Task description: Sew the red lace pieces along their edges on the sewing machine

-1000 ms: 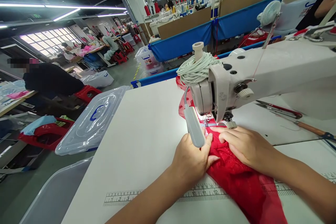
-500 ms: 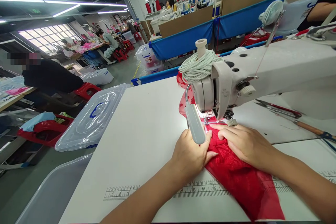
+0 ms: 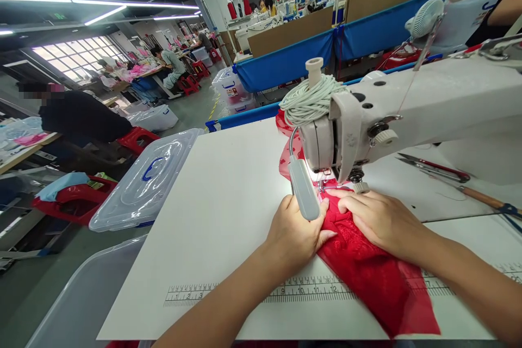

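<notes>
Red lace fabric [image 3: 377, 283] runs from the table's front edge up under the presser foot [image 3: 321, 187] of a white sewing machine [image 3: 440, 100]. My left hand [image 3: 296, 231] pinches the fabric's left edge just before the foot, partly covered by a grey lamp [image 3: 305, 190]. On the other side, my right hand [image 3: 379, 220] presses and grips the fabric, its index finger reaching close to the foot. Its remaining fingers are bent onto the cloth. Behind the needle, sheer red fabric [image 3: 285, 155] with dark spots lies on the table. The needle tip is too small to make out.
Thread snips [image 3: 434, 167] and a wooden-handled tool [image 3: 483, 197] lie right of the machine. A printed ruler [image 3: 302, 289] crosses the white tabletop [image 3: 204, 228] near its front. Left of the table are a lidded plastic box [image 3: 150, 174] and red stools [image 3: 75, 201]. A person sits beyond.
The view has shifted slightly, so the table's front edge shows more. Both hands keep their places on the fabric by the presser foot; no clear movement of the cloth shows.
</notes>
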The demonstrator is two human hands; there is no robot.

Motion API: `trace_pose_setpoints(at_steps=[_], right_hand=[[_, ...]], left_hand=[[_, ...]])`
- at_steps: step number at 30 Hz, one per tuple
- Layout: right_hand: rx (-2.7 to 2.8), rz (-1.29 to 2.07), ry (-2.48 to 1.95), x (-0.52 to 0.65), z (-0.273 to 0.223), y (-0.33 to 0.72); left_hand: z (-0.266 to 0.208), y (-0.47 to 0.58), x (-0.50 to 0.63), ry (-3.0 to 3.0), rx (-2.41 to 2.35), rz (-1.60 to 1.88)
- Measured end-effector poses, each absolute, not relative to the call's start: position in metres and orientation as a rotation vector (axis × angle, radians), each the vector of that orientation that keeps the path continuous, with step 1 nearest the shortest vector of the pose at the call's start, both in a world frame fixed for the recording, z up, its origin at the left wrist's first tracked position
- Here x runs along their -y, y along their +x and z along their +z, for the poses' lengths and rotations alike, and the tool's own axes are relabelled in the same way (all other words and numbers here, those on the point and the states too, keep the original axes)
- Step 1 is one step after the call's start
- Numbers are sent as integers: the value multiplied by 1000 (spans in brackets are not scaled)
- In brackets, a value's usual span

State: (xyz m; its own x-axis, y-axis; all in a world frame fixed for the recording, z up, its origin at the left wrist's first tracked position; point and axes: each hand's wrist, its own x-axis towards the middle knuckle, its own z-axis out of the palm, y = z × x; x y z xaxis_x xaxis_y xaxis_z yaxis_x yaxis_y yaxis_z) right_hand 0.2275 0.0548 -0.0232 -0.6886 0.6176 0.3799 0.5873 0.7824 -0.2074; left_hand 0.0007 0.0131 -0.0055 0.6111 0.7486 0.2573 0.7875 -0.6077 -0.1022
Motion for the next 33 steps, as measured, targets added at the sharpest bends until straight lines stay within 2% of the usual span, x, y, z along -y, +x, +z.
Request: trace_pose_setpoints(at_steps=[11,17,20,24,33], right_hand=[[2508,78,-908,-56,-24,227],[2444,52,-905,-54,-24,226],[2430,124,-855,-49,-22,226],[2456,228,-734,-45,-23,228],[2493,53,-713,-46,-17,232]], left_hand=[[-4,2,-14,-2605,1303,-268],[1,-2,-16,-2605,1039,-507],[8,-3,-15,-2741,967,-448],[12,-4,-14,-2787,1095,-347],[7,0,-6,-2721,1115,-346]])
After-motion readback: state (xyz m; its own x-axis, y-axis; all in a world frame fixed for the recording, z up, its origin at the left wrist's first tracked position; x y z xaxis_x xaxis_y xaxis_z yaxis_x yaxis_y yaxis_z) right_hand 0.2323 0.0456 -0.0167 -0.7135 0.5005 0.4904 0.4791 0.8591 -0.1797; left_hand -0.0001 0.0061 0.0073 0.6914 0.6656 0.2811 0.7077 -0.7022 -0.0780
